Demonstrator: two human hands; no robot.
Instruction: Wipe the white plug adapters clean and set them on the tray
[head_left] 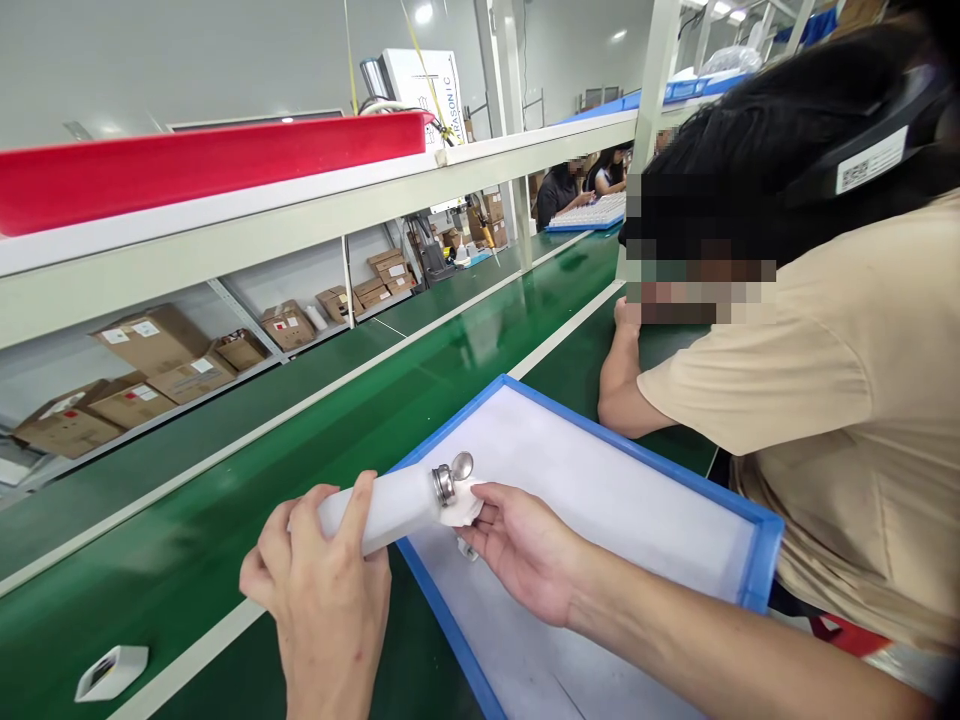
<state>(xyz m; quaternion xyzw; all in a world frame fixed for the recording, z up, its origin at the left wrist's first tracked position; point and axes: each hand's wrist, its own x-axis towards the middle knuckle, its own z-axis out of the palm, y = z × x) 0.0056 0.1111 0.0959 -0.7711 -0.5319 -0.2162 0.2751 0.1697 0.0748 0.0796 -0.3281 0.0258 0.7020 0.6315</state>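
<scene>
Left grip [331, 580] around white tube [401, 508], over blue tray rim [763, 562]

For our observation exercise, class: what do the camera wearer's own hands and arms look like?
The left hand and right hand are bare, no gloves or rings visible. The right forearm shows no sleeve or watch; the left is mostly out of frame.

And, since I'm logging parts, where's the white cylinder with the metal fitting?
In the head view, left of centre, the white cylinder is in the left hand, its metal fitting over the blue-rimmed tray, beside the right hand.
</scene>
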